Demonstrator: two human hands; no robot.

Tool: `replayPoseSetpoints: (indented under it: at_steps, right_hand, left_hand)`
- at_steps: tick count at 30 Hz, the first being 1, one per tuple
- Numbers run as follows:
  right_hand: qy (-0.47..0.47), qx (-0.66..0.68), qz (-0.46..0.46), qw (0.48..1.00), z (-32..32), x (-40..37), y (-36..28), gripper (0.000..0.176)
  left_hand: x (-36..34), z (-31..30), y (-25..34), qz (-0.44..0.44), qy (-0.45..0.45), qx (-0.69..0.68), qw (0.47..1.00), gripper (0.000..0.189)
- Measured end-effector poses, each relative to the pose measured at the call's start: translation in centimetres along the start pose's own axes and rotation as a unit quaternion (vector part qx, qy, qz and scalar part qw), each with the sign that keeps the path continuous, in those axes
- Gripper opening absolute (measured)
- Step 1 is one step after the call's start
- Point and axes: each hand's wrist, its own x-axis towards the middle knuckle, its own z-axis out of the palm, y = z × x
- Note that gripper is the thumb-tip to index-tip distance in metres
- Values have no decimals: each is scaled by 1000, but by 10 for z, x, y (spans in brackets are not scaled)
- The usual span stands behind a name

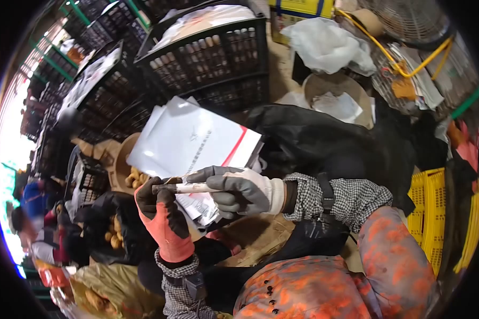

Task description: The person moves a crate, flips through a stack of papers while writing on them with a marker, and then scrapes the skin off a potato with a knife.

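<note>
A slim, whitish, stick-like thing [191, 187] with a dark left end lies level between my two gloved hands; its exact kind does not show. My left hand [167, 220], in a red and dark grey glove, pinches the dark end. My right hand [239, 191], in a grey and white glove, is closed round the other end. Just behind the hands lies a stack of white printed sheets [189, 138] with a red stripe. More papers [199, 207] show below the stick.
Black plastic crates [207, 58] with pale contents stand at the back and left. Yellowish-brown roundish pieces [135, 178] sit in a tan basket. A yellow crate [428, 218] is at right, a fan [404, 21] at the upper right. Another person [37, 212] is at far left.
</note>
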Motion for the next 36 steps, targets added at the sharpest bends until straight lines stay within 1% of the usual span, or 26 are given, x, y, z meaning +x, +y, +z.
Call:
replayPoseSetpoints:
  at_steps: [3,4,5,6,7,8,9,10,11,12,13,14,16,18,19,20,22,24,25,27,28,30,31,33,34,36]
  right_hand:
    - [81,-190,-19,978,-8,-5,-18,35]
    - [60,-241,-41,968,-9,-7,-34,33]
    - [109,-401,-79,906,6,-16,-57,34]
    - [164,-453,-93,871,-2,-24,-78,34]
    - [260,-576,-155,759,-5,-23,-100,34]
    - [239,-547,-218,772,-17,-37,-126,32]
    - [327,-655,-246,635,-25,-46,-150,30]
    - [475,-624,-166,598,-47,-64,-173,27]
    - [504,-531,-117,671,-98,-92,-210,27]
    - [495,-709,-183,468,-156,-117,-231,38]
    - [581,-762,-15,286,-188,-141,-252,54]
    - [585,-793,34,166,-205,-146,-254,64]
    - [534,-739,-89,401,-188,-90,-223,54]
    - [399,-800,-64,444,-187,-19,-192,51]
    - [351,-853,-22,385,-170,21,-173,54]
    - [310,-878,-35,364,-179,52,-159,59]
    - [303,-874,-8,380,-200,105,-139,63]
    - [359,-827,30,432,-235,146,-127,67]
    - [402,-752,115,511,-234,166,-125,67]
    - [426,-678,113,588,-281,191,-113,59]
    - [425,-679,116,587,-278,199,-111,59]
    - [373,-626,95,678,-267,214,-110,52]
    - [392,-568,102,716,-235,215,-111,48]
    - [390,-653,109,640,-275,219,-116,47]
    - [390,-655,110,637,-274,221,-116,47]
    - [359,-650,70,666,-271,221,-115,48]
  left_hand:
    - [10,-4,-15,-107,-39,17,993,24]
    - [16,-6,-16,-97,-93,48,990,28]
    - [19,-6,-8,-110,-115,6,987,35]
    - [27,-12,-13,-89,-113,-18,989,37]
    - [38,-23,-19,-64,-103,-37,992,38]
    - [48,-38,-21,-27,-74,6,997,39]
    - [58,-60,-25,7,-44,55,997,39]
    - [75,-97,-47,1,4,126,992,41]
    - [87,-149,-74,-10,62,195,979,42]
    - [90,-167,-92,-77,116,96,986,43]
    - [92,-180,-111,-144,167,-10,975,44]
    - [91,-188,-133,-184,203,27,961,44]
    - [77,-184,-166,-202,183,99,957,53]
    - [65,-173,-189,-229,181,146,945,59]
    - [63,-175,-202,-239,171,156,943,62]
    - [66,-182,-217,-279,149,127,940,63]
    - [86,-187,-232,-307,151,113,933,60]
    - [108,-174,-221,-319,129,63,937,57]
    - [116,-170,-223,-316,104,36,942,56]
    - [117,-167,-245,-275,107,85,952,58]
    - [117,-165,-247,-249,110,180,945,68]
    - [116,-164,-248,-245,82,370,892,89]
    - [118,-156,-238,-271,80,366,887,92]
    - [119,-154,-240,-268,56,444,853,90]
    - [120,-153,-241,-268,56,441,855,90]
    - [121,-148,-242,-259,7,581,772,87]
